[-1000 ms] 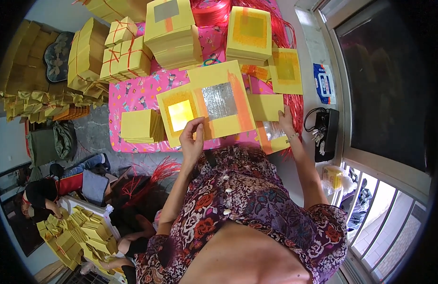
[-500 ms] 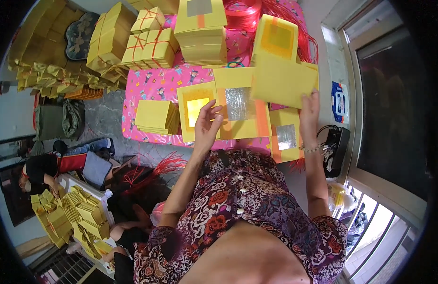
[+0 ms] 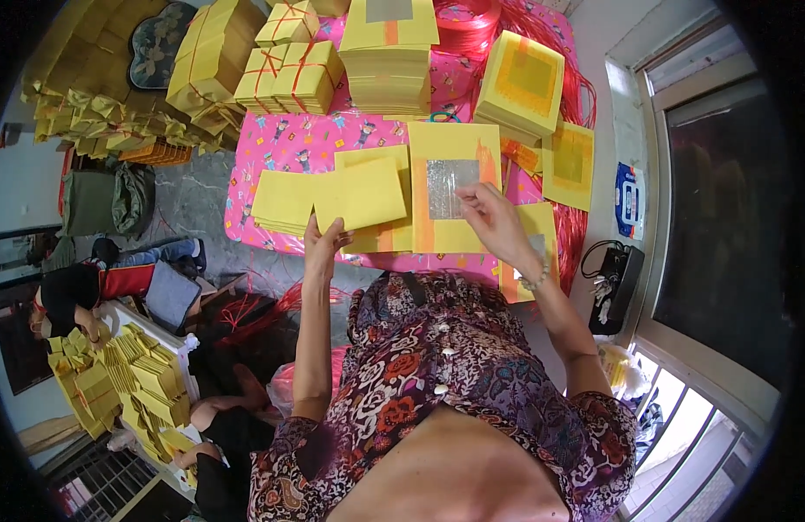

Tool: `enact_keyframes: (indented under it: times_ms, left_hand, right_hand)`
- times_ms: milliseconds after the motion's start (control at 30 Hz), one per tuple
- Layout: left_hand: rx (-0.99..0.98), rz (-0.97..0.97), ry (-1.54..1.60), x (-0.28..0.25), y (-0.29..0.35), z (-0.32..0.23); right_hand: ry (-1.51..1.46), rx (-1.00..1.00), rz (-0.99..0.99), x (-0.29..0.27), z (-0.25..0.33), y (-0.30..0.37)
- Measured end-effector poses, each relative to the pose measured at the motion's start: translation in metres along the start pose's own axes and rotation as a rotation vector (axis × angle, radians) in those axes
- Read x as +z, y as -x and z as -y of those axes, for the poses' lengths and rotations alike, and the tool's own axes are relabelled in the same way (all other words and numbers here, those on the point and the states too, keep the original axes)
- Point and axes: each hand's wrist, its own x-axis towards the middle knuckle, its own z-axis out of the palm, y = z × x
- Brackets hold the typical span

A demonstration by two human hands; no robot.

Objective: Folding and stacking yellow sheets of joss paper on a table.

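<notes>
In the head view: holding a folded yellow paper (image 3: 362, 191) by its lower edge in the left hand (image 3: 320, 250) — above the pink tablecloth (image 3: 285, 148), overlapping a low yellow stack (image 3: 279, 198). With right hand (image 3: 496, 224) narrowly curled over a silver-centred yellow sheet (image 3: 442, 191) — cannot tell whether pinching it.

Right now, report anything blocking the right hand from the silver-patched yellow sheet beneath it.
Nothing visible stands between the right hand and the silver-patched yellow sheet; whether they touch is unclear. The plain yellow piece in the left hand is off to the left.
</notes>
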Motion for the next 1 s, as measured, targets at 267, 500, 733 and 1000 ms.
enact_keyframes:
  times_ms: [267,500,733,1000]
  left_hand:
    - [0.031,-0.052,-0.179,-0.013,-0.033,0.054]
    - [0.217,-0.085,-0.573,-0.003,-0.026,0.043]
    - [0.634,-0.301,-1.214,0.035,0.013,0.012]
    - [0.784,0.343,-0.863,0.097,0.040,-0.026]
  right_hand:
    - [0.475,-0.227,0.140,-0.034,-0.013,0.036]
    - [0.630,-0.354,0.172,-0.032,-0.022,0.040]
    - [0.457,-0.359,0.154,-0.036,-0.032,0.034]
    - [0.265,-0.221,0.161,-0.035,-0.037,0.025]
